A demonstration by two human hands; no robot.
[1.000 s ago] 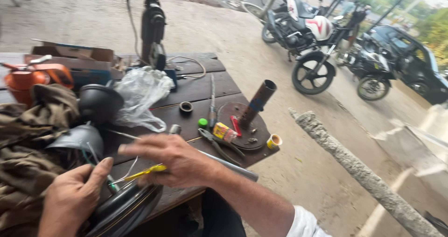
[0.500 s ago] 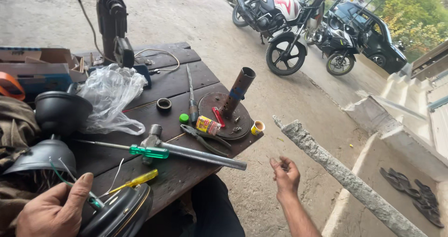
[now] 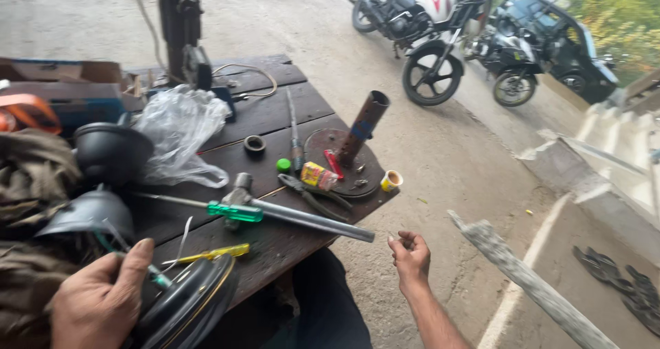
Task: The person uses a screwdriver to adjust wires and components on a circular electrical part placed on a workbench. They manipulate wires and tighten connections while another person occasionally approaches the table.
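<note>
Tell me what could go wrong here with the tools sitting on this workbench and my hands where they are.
The hammer has its metal handle poking past the table edge near your right hand, so a knock could send it down. The small cup sits at the very edge and might tip off. Your left hand rests on a round black housing overhanging the front, which could slip.

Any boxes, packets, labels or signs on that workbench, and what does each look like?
Small yellow-and-red packet: on the round rusty metal base plate, beside the upright pipe.
Brown cardboard box: the bench's far left corner, flaps open.
Crumpled clear plastic bag: mid-bench, beside the black dome-shaped housing.
No signs or screens show.
</note>
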